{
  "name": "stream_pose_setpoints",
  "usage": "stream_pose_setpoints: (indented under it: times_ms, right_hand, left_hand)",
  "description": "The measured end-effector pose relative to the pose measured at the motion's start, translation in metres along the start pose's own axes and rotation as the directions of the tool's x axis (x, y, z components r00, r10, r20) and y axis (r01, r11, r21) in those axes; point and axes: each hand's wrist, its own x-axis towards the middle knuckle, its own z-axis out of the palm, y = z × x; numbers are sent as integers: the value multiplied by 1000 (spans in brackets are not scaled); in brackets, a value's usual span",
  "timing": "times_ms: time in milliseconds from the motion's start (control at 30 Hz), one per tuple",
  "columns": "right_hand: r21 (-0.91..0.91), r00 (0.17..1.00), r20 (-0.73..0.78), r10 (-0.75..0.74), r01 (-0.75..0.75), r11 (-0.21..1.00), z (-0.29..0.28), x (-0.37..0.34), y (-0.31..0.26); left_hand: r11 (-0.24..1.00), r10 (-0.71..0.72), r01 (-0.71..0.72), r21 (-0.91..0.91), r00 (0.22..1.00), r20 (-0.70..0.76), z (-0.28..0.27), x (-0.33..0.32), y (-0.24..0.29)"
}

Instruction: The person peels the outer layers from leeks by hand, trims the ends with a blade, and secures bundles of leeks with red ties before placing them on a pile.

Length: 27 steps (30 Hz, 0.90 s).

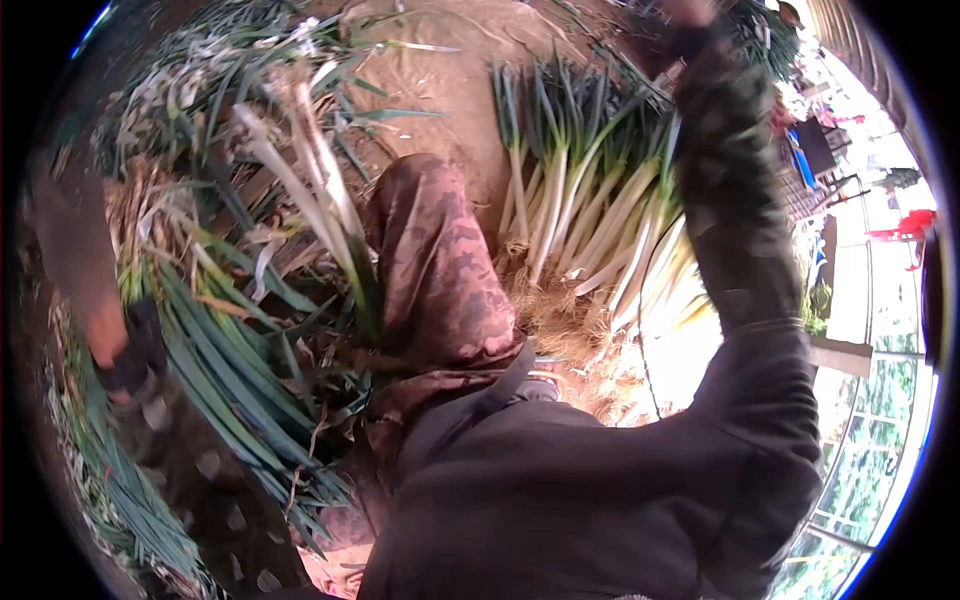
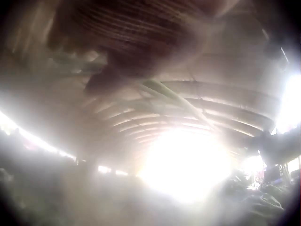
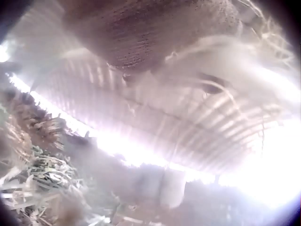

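Observation:
In the head view my left hand (image 1: 72, 220), gloved and blurred, is out at the far left beside a heap of long green onions (image 1: 220, 360). In the left wrist view a pale green stalk (image 2: 176, 96) runs out from below its dark glove. My right hand (image 1: 690, 12) reaches to the top edge, mostly cut off, beyond a row of long green onions (image 1: 570, 190) with white stems and roots. Thin root-like strands (image 3: 275, 40) show beside its glove in the right wrist view. I cannot tell what either hand holds.
Two long green onions (image 1: 320, 155) lean white end up by my knee (image 1: 440, 250) in camouflage trousers. Stripped leaves (image 1: 160, 95) lie heaped at upper left. A tan sheet (image 1: 430, 90) covers ground ahead. An arched roof (image 3: 155, 110) spans overhead.

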Motion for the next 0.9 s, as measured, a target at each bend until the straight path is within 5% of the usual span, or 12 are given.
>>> stream_pose_setpoints:
  times_ms: [67,100,200,267,367,500,600,700,733,800,833,900]
  right_hand:
    - [-7,911,227,345,-352,936,43,-122,37]
    - [-75,798,330,504,-511,857,63,-193,47]
    - [-120,213,520,827,-941,318,101,-396,36]
    - [-211,-163,533,830,-976,-57,94,-469,6]
    - [-120,-389,553,737,-913,-391,90,-499,-4]
    - [130,-429,520,739,-815,-565,132,-526,19]
    - [67,-414,493,765,-859,-508,131,-510,13]
    - [-274,19,258,966,-957,92,112,-489,-14]
    - [-465,52,215,975,-873,149,155,-554,28]
    - [-233,270,234,934,-917,324,121,-503,8]
    - [-77,434,105,895,-894,442,139,-503,15]
    - [390,366,373,853,-896,214,140,-430,-7]
  left_hand:
    - [988,151,-152,-19,986,-70,9,-59,10]
    - [976,60,-32,-213,990,129,12,-92,20]
    - [848,-28,306,-432,840,541,39,-194,21]
    - [913,-48,307,-269,734,678,59,-254,0]
    - [758,-59,536,-372,625,779,62,-290,22]
    - [753,16,540,-377,557,830,77,-302,32]
    - [702,10,592,-395,547,837,81,-292,49]
    - [686,68,580,-439,550,832,88,-293,69]
    - [699,72,563,-440,557,827,90,-297,70]
    - [684,66,587,-434,543,837,97,-304,77]
    - [690,70,525,-498,637,768,102,-307,82]
    - [682,64,545,-488,620,782,106,-298,94]
